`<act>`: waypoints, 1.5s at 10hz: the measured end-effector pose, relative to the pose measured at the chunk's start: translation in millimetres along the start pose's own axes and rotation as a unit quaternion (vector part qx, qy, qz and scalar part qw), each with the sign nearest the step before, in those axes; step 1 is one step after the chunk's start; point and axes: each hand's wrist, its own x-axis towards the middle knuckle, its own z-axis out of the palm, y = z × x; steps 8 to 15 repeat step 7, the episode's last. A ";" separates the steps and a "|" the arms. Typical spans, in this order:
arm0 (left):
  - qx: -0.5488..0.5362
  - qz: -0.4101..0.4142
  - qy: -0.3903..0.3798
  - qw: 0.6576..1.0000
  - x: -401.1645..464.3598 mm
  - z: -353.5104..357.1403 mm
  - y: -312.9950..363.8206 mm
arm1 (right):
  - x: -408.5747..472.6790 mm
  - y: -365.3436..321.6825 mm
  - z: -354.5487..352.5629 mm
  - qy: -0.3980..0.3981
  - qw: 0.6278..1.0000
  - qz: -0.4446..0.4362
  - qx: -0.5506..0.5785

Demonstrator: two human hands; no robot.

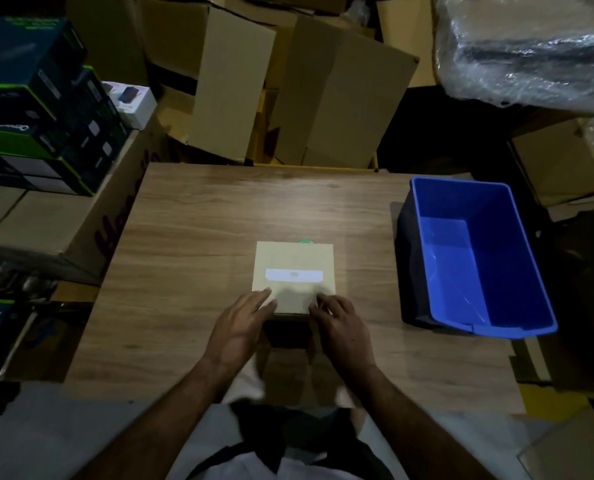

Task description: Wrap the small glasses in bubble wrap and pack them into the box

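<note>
Several brown cardboard cartons [288, 81] crowd the floor at twelve o'clock beyond the wooden table [191, 237], dark printed boxes [35, 105] stack at ten o'clock, and a blue plastic bin [479, 258] sits at three o'clock on the table's edge. Nothing lies between the hands and the box [293, 271], a small closed tan carton with a white label, at the table's centre. Left hand [243, 327] and right hand [340, 327] rest apart, fingers fairly straight, on its near corners.
</note>
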 end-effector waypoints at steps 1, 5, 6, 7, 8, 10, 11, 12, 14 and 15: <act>0.010 -0.046 -0.064 0.997 31.6 -6.6 -5.8 | 27.0 5.7 -0.5 -0.003 1.000 0.014 0.004; 0.067 -0.027 -0.120 0.990 93.1 -13.8 -25.5 | 81.6 17.4 0.7 -0.013 0.997 0.070 0.002; 0.114 -0.020 -0.058 0.992 97.6 -11.3 -16.7 | 88.3 17.6 -3.0 0.012 0.999 0.041 -0.004; 0.136 -0.023 0.022 0.990 106.0 -19.8 -2.6 | 92.2 12.8 -17.1 0.051 0.997 0.057 -0.024; 0.136 -0.023 0.022 0.990 106.0 -19.8 -2.6 | 92.2 12.8 -17.1 0.051 0.997 0.057 -0.024; 0.136 -0.023 0.022 0.990 106.0 -19.8 -2.6 | 92.2 12.8 -17.1 0.051 0.997 0.057 -0.024; 0.136 -0.023 0.022 0.990 106.0 -19.8 -2.6 | 92.2 12.8 -17.1 0.051 0.997 0.057 -0.024; 0.136 -0.023 0.022 0.990 106.0 -19.8 -2.6 | 92.2 12.8 -17.1 0.051 0.997 0.057 -0.024; 0.136 -0.023 0.022 0.990 106.0 -19.8 -2.6 | 92.2 12.8 -17.1 0.051 0.997 0.057 -0.024; 0.136 -0.023 0.022 0.990 106.0 -19.8 -2.6 | 92.2 12.8 -17.1 0.051 0.997 0.057 -0.024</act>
